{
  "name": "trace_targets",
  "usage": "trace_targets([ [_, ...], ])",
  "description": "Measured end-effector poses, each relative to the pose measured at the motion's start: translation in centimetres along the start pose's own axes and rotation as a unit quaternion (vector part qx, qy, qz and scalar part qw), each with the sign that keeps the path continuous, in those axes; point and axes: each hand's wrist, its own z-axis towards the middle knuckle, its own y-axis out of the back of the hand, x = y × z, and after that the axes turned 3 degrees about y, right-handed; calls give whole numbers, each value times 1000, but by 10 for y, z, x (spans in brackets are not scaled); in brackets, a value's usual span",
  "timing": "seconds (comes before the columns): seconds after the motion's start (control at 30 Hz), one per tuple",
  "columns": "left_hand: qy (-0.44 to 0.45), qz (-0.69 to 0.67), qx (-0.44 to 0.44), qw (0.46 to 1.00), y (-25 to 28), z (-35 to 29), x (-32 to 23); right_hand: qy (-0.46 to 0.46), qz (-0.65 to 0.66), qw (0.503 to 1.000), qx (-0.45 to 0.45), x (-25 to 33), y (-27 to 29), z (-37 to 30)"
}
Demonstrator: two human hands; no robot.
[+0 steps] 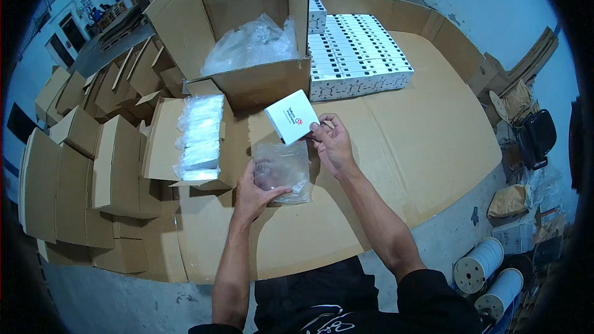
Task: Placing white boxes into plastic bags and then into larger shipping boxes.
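Note:
In my right hand (333,143) is a small flat white box (292,115), pinched at its right corner and tilted above the table. My left hand (257,195) holds a clear plastic bag (283,164) by its lower left part, just below the white box. The bag looks flat, and the box is outside it. Left of my hands, an open cardboard carton (166,142) holds a row of white boxes wrapped in clear plastic (201,133).
A tall open carton (257,80) stuffed with clear plastic bags (250,43) stands behind my hands. Stacked white boxes (365,55) sit at the back right of the cardboard-covered table (427,124). Several brown cartons (74,179) crowd the left; cable spools (479,264) stand on the floor at right.

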Motion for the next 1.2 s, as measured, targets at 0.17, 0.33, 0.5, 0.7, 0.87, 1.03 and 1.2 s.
trace_targets([
  [0.17,-30,-21,-30,999,3,3,6,-32,-32,997,56,6,2,-2],
  [0.33,-5,-30,-31,999,2,2,8,-111,-15,991,75,12,4,-5],
  [0.5,-9,-42,-40,998,4,3,15,-123,15,987,98,16,4,-6],
  [0.7,-8,-89,-43,995,2,4,17,-119,12,988,93,21,9,-4],
  [0.87,19,-106,-37,993,3,3,16,-138,-11,983,121,19,4,-6],
  [1.03,16,-98,-42,994,1,3,14,-132,-110,979,113,15,-2,-10],
  [1.2,73,-161,-25,984,0,7,17,-96,-208,965,126,8,-3,-6],
])
